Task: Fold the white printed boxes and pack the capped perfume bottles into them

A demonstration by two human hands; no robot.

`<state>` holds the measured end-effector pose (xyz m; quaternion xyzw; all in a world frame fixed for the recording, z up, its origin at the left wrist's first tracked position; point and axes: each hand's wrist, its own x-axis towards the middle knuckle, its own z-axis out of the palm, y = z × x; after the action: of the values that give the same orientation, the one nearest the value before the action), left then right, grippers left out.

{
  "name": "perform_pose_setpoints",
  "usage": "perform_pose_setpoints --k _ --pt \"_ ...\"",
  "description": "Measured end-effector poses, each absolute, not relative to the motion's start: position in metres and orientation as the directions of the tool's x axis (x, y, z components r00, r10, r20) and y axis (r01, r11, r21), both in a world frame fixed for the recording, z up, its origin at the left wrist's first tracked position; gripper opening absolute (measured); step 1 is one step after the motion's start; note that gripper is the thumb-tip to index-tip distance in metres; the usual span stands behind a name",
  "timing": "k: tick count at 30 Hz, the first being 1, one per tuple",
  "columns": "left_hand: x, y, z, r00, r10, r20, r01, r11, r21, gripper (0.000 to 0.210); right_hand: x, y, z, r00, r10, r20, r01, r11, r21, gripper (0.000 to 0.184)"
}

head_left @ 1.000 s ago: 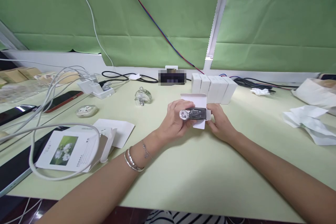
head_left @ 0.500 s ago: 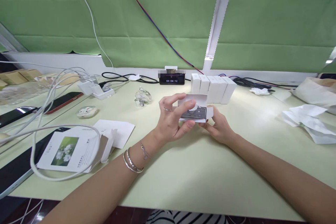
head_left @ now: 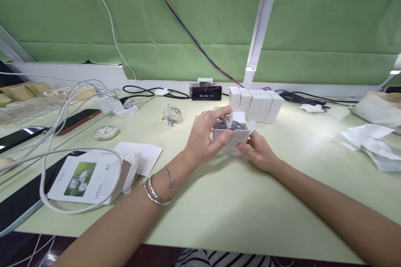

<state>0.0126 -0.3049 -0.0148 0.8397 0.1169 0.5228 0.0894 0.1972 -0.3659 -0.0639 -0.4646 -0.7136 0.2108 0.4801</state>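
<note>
A small white carton point(head_left: 233, 139) stands upright just above the table centre, its top flaps open. A dark bottle with a silver cap point(head_left: 229, 120) sits inside the carton, only the cap and shoulders showing above the rim. My left hand point(head_left: 205, 137) pinches the silver cap between thumb and forefinger and also touches the carton's left side. My right hand point(head_left: 260, 152) grips the carton from its lower right side.
A row of white boxes point(head_left: 256, 105) stands behind the carton, beside a phone showing a timer point(head_left: 206, 92). A glass bottle point(head_left: 171, 114), a printed leaflet point(head_left: 84, 179), white cables point(head_left: 56, 133), phones and a power strip point(head_left: 117, 106) lie left. Crumpled paper point(head_left: 369, 144) lies right.
The bottle lay sideways in my hands with the carton behind it; now the carton is turned upright and the bottle sits in it, cap up.
</note>
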Motion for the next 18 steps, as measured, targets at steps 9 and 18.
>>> perform_pose_setpoints --k 9,18 --pt "0.0137 -0.3062 -0.0141 0.460 0.281 0.842 0.125 -0.960 0.252 0.031 0.1984 -0.3665 -0.0613 -0.141 0.836 0.530 0.518 0.518 -0.680 0.040" --pt "0.0142 -0.3020 -0.0156 0.453 0.352 0.819 0.143 -0.936 0.323 0.020 0.1979 -0.3683 -0.0587 -0.170 0.818 0.550 0.518 0.549 -0.656 0.036"
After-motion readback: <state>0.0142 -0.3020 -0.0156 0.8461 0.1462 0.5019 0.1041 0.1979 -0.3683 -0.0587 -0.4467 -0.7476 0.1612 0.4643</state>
